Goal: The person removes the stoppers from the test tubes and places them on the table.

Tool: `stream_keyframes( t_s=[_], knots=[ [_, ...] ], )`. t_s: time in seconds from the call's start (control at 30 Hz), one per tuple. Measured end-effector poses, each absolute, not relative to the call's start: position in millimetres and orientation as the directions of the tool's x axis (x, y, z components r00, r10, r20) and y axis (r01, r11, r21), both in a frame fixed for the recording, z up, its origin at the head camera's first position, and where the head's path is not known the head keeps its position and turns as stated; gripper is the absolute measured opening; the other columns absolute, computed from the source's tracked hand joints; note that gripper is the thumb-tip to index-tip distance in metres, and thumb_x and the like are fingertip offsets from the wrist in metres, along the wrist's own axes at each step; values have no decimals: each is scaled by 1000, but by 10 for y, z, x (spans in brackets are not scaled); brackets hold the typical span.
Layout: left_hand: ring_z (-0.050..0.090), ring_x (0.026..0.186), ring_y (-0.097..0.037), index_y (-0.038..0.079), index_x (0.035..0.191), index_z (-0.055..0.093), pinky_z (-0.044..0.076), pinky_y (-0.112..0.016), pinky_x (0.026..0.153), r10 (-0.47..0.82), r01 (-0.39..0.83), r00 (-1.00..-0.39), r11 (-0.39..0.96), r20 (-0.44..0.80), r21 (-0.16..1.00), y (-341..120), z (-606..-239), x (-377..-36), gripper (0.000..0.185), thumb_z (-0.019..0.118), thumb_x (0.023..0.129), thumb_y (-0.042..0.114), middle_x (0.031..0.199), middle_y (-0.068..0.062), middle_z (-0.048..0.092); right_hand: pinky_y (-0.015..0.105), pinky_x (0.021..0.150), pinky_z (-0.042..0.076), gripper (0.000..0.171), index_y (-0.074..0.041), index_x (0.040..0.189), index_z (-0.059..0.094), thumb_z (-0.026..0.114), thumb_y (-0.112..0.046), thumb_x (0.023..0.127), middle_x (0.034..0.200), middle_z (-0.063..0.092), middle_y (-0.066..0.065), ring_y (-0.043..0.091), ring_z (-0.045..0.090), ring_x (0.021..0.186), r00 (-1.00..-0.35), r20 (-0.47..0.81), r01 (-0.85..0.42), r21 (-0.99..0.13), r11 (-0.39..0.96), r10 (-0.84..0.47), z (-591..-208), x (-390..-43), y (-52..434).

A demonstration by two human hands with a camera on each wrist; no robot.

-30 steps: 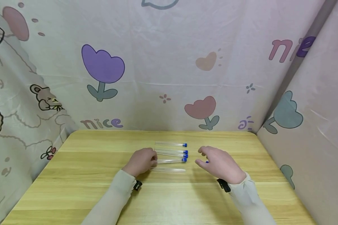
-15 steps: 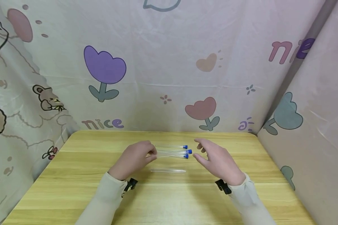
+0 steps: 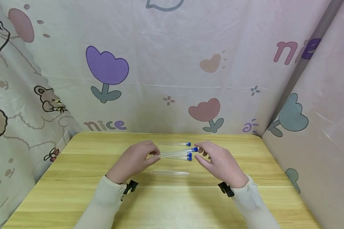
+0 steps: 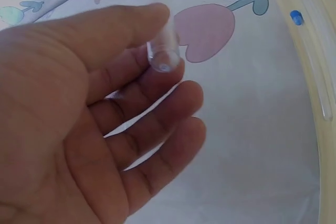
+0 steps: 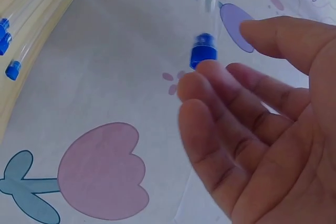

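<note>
My left hand (image 3: 136, 161) pinches the rounded bottom end of a clear test tube (image 3: 177, 153) between thumb and fingers. The tube is raised over the table, tilted slightly up to the right. Its blue cap (image 5: 203, 52) points at my right hand (image 3: 220, 163), whose thumb and fingers are spread around the cap end. In the right wrist view the thumb stands apart from the cap; whether a fingertip touches it I cannot tell. Beneath and behind lie several capped tubes, among them one far tube (image 3: 174, 144). Nearer me lies a clear tube (image 3: 170, 173) showing no blue cap.
The tubes lie on a light wooden table (image 3: 172, 203). A patterned cloth (image 3: 160, 63) hangs behind it and along both sides. Each wrist wears a small black device, such as the one on the right wrist (image 3: 226, 189).
My left hand has lifted a capped tube off the table and moved it up and right. My right hand has moved slightly left and away from me, beside the cap.
</note>
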State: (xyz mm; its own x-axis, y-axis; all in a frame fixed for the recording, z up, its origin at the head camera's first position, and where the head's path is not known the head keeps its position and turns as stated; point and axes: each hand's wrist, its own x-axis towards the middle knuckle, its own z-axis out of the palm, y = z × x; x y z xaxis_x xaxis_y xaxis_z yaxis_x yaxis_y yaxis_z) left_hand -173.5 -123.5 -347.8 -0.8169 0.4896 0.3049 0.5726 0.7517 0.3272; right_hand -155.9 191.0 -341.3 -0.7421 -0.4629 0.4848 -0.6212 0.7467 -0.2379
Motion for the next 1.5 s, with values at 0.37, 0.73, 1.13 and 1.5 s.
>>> stream_keyframes(
  t_s=[0.37,0.73,1.13,1.5],
  knots=[
    [68,85,-6,17,101,76,58,-24,75,538,729,-641,650,548,214,-1264,-3440,-1750,11,80,93,23,93,11,66,22,62,51,19,-15,108,75,81,-15,91,93,67,-9,6,64,79,-649,607,-672,-176,719,-459,-3454,-1611,1926],
    [64,83,-4,16,105,74,56,-23,71,533,763,-585,617,611,192,-1279,-3417,-1741,12,77,95,22,101,9,67,27,68,56,14,-16,104,73,80,-20,92,99,70,-7,6,62,83,-700,575,-619,-196,760,-422,-3400,-1570,1897],
    [66,83,-7,16,106,75,55,-24,66,498,771,-549,613,671,175,-1295,-3418,-1752,19,82,90,24,99,8,69,29,71,57,19,-14,104,74,84,-14,88,95,72,-5,9,65,86,-605,683,-666,-153,730,-409,-3384,-1553,1918],
    [67,84,-10,18,101,76,57,-28,67,499,735,-554,669,667,110,-1332,-3390,-1750,19,85,87,28,94,8,71,31,75,59,20,-12,104,72,84,-10,88,95,71,-3,15,68,87,-593,695,-675,-155,721,-406,-3385,-1554,1918]
  ],
)
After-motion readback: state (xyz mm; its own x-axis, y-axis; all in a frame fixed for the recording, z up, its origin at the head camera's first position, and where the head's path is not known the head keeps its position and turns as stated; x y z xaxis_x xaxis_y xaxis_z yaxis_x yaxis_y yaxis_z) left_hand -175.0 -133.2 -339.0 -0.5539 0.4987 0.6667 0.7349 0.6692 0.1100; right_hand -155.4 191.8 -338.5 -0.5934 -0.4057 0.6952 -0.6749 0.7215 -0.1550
